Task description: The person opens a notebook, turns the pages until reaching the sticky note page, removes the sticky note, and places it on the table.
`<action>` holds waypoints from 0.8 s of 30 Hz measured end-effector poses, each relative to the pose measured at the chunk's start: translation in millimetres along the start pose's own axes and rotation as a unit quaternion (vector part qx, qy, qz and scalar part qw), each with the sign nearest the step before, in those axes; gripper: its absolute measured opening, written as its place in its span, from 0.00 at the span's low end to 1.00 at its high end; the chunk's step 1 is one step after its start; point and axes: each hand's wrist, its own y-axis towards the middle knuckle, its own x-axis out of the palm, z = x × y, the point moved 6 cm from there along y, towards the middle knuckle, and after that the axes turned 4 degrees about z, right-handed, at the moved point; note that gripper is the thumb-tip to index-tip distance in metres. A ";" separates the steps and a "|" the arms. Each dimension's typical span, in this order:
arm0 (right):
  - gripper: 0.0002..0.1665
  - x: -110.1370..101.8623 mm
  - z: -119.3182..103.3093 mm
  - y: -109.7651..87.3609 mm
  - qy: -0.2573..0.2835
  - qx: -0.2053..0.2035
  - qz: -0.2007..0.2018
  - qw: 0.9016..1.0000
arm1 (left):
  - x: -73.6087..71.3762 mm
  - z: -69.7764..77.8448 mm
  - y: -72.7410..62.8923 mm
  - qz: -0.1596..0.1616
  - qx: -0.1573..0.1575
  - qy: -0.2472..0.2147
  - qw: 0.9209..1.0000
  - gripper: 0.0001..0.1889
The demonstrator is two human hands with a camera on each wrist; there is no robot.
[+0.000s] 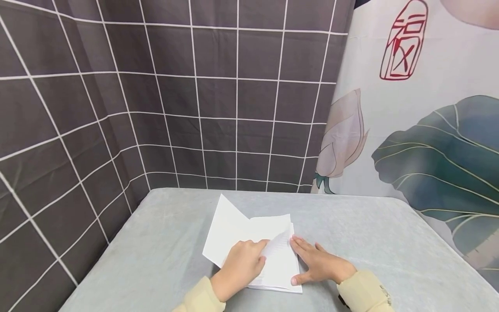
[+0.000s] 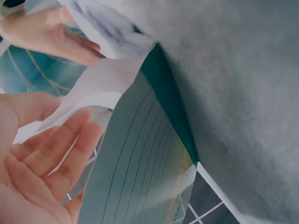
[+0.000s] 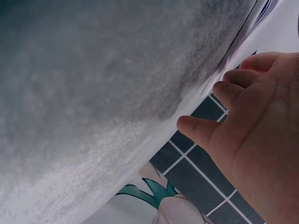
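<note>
- Clearly, the book [image 1: 281, 271] lies opened on the grey-covered table [image 1: 370, 225], its left-hand side [image 1: 223, 234] tilted up from the cloth.
- Over the middle of the book, the left hand [image 1: 241, 262] pinches a lifted page [image 1: 269, 229] between thumb and forefinger, the sheet bending upward; the left wrist view shows its other fingers loosely bent.
- At the book's right edge, the right hand [image 1: 321, 264] rests with fingers spread and released, fingertips on the upper margin, thumb near the lower corner.
- Along the book's outside, a dark green strip [image 2: 170, 100] runs beside a paler cover [image 2: 131, 158] with thin lines.
- Nearer the wearer than the book, cream sleeves [image 1: 366, 292] cover both forearms.
- Beyond the book hangs a dark gridded curtain [image 1: 216, 99]; beyond it to the right, a pale curtain [image 1: 374, 125] bears a lotus bud, a leaf and a red mark.
</note>
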 end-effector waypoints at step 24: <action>0.65 0.7 -2.2 4.9 0.008 -0.012 0.000 1.000 | -30.5 -82.8 -9.2 0.052 -0.268 -0.269 0.924 0.27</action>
